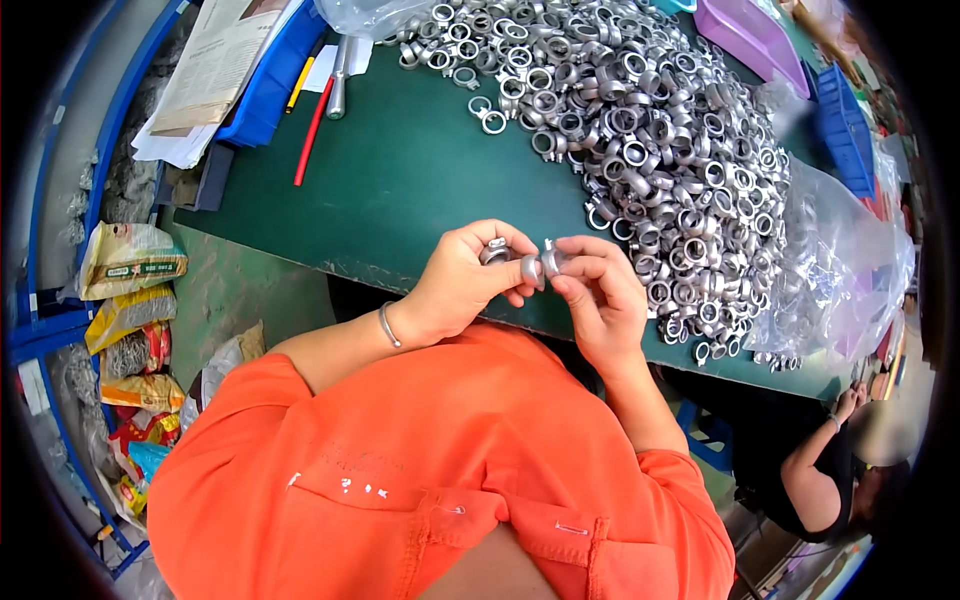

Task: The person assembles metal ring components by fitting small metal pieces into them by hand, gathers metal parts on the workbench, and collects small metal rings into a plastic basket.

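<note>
Both of my hands are close together at the near edge of the green table. My left hand (455, 275) is closed around metal rings: one metal ring (494, 251) rests against its curled fingers, and another ring (532, 270) sits at the thumb and fingertips. My right hand (608, 295) pinches a small metal ring (550, 258) with a little knob on top, right beside the left hand's ring. Whether those two rings touch, I cannot tell. A large pile of similar grey rings (690, 170) spreads over the table just beyond my right hand.
On the green table (400, 170) lie a red pen (314, 132), a yellow pencil (300, 84) and a metal-handled tool (339, 85). A blue bin (262, 100) stands at left, a purple tray (755, 40) at back right. Plastic bags (840, 270) lie right. Another person (810, 470) sits at right.
</note>
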### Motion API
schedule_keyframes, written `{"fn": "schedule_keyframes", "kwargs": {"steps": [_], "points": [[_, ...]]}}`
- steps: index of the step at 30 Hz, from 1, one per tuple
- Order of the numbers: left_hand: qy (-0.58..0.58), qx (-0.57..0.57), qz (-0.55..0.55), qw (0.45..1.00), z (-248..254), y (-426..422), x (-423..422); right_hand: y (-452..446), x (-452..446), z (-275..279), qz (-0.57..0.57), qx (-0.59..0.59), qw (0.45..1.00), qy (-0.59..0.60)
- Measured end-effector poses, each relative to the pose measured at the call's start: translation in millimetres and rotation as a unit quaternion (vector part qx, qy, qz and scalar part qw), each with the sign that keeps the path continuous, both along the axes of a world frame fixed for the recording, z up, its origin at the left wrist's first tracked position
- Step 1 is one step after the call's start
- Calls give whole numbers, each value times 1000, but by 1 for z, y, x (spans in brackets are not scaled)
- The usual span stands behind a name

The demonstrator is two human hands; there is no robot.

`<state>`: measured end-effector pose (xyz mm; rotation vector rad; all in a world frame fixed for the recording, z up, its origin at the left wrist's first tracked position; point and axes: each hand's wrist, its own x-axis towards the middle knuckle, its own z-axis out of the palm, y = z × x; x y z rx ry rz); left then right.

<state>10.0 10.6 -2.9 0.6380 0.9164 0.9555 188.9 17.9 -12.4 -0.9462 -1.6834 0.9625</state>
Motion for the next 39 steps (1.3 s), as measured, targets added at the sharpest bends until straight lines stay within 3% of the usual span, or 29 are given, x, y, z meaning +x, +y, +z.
{"fn": "schedule_keyframes", "kwargs": {"steps": [2,4,6,8,10,12,13,14,16,17,18,20,22,27,32,34,35,36,39], "points": [[41,40,29,998,-1,2,2,-1,-4,-3,22,-11,1000,2],[190,113,43,974,0,5,4,1,-15,4,25,-36,999,18],[215,130,35,967,7,9,4,6,-14,3,17,-26,1000,-4],[81,96,54,991,-1,14,3,19,-8,18,36,-28,998,-52],[-11,34,70,997,4,15,1,38,-2,29,55,-103,992,-50],[-6,17,62,998,1,15,-4,65,1,48,100,-209,973,-16],[-5,17,64,998,0,15,-6,87,3,53,116,-192,974,-28],[-7,25,69,997,-4,15,-8,108,6,68,77,-269,956,-85],[-25,16,84,996,-3,15,-13,152,-4,122,-30,-248,943,-219],[-29,19,85,996,-3,16,-15,183,-2,126,-81,-208,949,-220],[-35,19,93,995,-3,15,-16,211,1,135,-83,-138,968,-195],[-40,13,99,994,-5,12,-17,277,13,121,-105,-89,989,56],[-49,11,94,994,-6,12,-20,299,15,128,-175,-106,974,98],[-19,-3,91,996,-12,9,-25,243,16,113,-106,-87,990,-24],[-23,-18,88,996,-14,8,-25,111,8,85,97,-119,955,-252],[-31,-13,89,996,-15,8,-23,68,1,63,178,-10,929,-324],[-32,-11,81,996,-16,7,-22,45,-6,51,130,-25,919,-371],[-33,-7,73,997,-16,6,-21,32,-8,33,89,66,904,-413],[-5,1,48,999,-17,3,-19,18,-1,4,55,93,919,-380]]}}
